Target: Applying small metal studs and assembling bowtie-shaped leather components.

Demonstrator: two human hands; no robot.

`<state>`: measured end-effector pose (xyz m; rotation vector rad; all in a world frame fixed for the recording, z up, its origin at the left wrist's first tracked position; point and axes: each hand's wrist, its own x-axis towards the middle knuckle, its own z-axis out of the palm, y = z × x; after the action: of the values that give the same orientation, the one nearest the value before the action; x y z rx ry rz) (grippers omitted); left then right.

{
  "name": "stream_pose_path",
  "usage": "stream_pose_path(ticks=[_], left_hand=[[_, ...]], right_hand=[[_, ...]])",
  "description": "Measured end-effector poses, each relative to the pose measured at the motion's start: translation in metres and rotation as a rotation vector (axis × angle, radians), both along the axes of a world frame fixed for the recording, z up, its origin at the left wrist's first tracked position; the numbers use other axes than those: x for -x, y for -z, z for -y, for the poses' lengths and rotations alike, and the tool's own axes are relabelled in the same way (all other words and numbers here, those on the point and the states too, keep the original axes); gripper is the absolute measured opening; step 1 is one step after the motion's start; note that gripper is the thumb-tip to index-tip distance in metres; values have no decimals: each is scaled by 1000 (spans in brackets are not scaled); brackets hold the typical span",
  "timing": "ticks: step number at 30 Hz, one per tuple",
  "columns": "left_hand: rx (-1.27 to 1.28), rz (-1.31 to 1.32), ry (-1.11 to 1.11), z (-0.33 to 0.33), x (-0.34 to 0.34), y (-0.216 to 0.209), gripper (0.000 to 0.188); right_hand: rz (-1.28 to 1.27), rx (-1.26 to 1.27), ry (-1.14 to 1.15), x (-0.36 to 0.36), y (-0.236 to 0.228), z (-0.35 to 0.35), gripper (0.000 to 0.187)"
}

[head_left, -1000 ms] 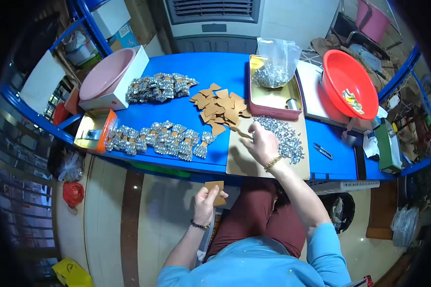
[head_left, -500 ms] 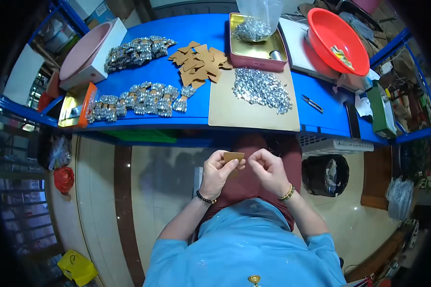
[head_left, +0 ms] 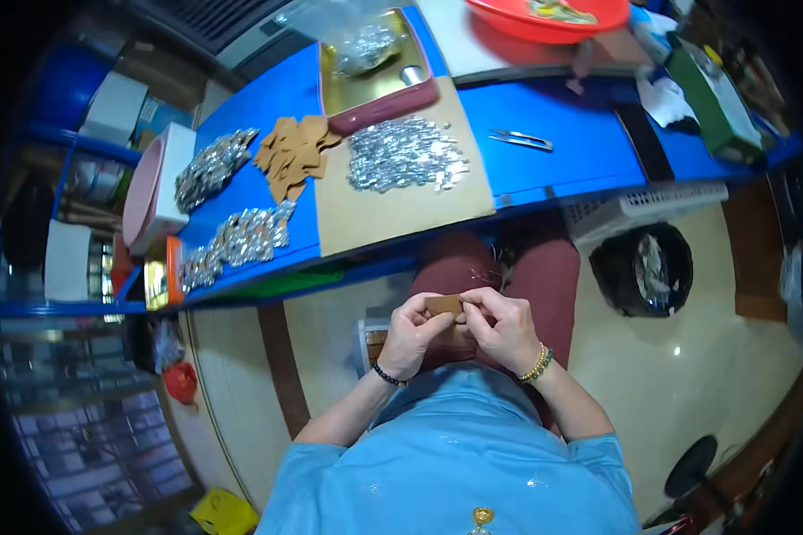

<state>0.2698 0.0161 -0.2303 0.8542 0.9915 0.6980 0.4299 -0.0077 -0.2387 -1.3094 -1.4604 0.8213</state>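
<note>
Above my lap, my left hand (head_left: pixel 407 339) pinches a small brown card (head_left: pixel 443 305) between thumb and fingers. My right hand (head_left: pixel 503 330) is closed in a pinch against the card's right edge; whatever is between its fingertips is too small to make out. On the blue table ahead, a pile of small shiny silver pieces (head_left: pixel 405 155) lies on a tan board (head_left: pixel 352 221). Left of it is a heap of loose brown cards (head_left: pixel 293 153). Farther left lie a near row (head_left: pixel 245 239) and a far row (head_left: pixel 212 168) of cards wrapped with silver pieces.
Behind the silver pile stands an open tin (head_left: pixel 385 112) holding a clear bag of silver pieces (head_left: pixel 366 49) and a spool (head_left: pixel 411 75). Thread snips (head_left: pixel 523 140) lie to the right. Beyond are a red basin (head_left: pixel 553 27) and a green box (head_left: pixel 714 102). A black bin (head_left: pixel 641 269) stands on the floor.
The view has swung, shifting the table's things leftward. My right hand, apart from the card before, now meets its right edge. My left hand still holds the card.
</note>
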Motion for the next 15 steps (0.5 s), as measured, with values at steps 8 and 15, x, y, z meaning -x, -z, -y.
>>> stream_pose_path(ticks=[8,15], left_hand=[[60,88,30,-5,-59,16,16],[-38,72,-53,3,-38,1,13]], right_hand=[[5,67,173,-43,4,26,12],[77,6,136,-17,-10,29,13]])
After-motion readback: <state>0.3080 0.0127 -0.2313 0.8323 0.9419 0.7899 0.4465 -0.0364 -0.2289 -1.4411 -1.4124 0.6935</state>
